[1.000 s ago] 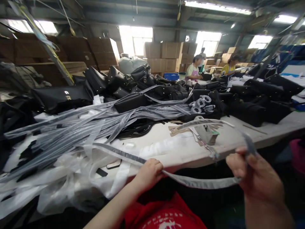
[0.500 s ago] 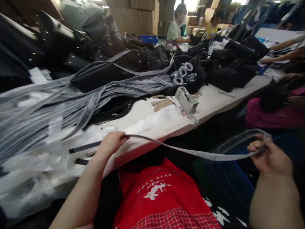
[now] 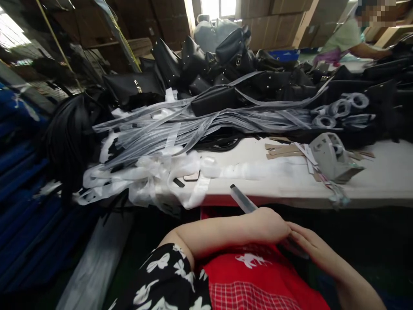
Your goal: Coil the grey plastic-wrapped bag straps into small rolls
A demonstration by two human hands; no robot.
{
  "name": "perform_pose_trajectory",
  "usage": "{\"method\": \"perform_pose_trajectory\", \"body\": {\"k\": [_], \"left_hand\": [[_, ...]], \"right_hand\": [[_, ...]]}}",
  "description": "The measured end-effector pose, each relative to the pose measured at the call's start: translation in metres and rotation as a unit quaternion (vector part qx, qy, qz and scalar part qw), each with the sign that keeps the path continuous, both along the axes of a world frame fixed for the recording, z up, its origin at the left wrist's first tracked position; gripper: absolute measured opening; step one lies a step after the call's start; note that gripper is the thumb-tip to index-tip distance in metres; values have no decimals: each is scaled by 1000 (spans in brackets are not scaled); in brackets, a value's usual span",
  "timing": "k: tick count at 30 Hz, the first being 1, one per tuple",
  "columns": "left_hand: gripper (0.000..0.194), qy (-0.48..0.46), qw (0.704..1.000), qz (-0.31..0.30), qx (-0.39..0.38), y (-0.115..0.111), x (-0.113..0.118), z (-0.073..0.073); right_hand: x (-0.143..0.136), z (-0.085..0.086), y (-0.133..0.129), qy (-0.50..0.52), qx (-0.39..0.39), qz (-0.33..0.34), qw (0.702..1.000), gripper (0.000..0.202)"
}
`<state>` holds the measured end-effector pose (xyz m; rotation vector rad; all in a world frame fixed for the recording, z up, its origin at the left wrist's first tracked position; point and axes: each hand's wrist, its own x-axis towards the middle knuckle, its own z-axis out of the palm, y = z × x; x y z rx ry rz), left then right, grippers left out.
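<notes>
Close in front of my red apron, my left hand [image 3: 269, 224] is closed round a strap [image 3: 242, 200] covered in clear film. One dark end of the strap sticks out up and left, just off the table edge. My right hand [image 3: 301, 237] meets the left one, its fingers closed on the strap too, and a film-covered part shows beneath them. The fingertips of both hands are mostly hidden. Across the table lies a thick bundle of similar film-wrapped straps [image 3: 155, 137].
On the white table [image 3: 258, 185] stand a grey tape dispenser [image 3: 332, 157], brown paper strips [image 3: 284, 150] and crumpled clear film [image 3: 155, 181]. Several coiled straps [image 3: 342, 107] and a heap of black bags [image 3: 193, 60] lie behind. Black straps [image 3: 74, 133] hang at left. A person [image 3: 348, 38] works at back right.
My view has swung left. My hands, apart before with the strap stretched between them, are now together at my apron, and the strap's dark end points up left.
</notes>
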<state>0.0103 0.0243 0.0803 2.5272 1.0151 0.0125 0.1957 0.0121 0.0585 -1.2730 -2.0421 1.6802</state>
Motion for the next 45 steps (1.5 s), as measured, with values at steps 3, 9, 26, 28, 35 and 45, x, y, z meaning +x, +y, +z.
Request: {"method": "perform_pose_trajectory", "body": {"k": [3, 9, 26, 28, 35, 45], "left_hand": [[25, -12, 997, -56, -59, 13, -31, 2], [28, -39, 911, 64, -405, 37, -110, -11], [26, -133, 836, 19, -532, 32, -95, -31], [27, -138, 835, 11, -532, 32, -95, -31], [36, -131, 821, 25, -555, 31, -92, -28], [53, -50, 740, -19, -670, 24, -70, -33]], "right_hand": [[16, 3, 1, -31, -24, 17, 999, 42], [83, 9, 5, -75, -25, -42, 996, 41], [34, -12, -11, -32, -148, 6, 988, 54], [35, -13, -11, -24, -150, -2, 988, 53], [36, -11, -7, -30, -135, -10, 990, 52], [19, -13, -12, -4, 81, 14, 997, 42]]}}
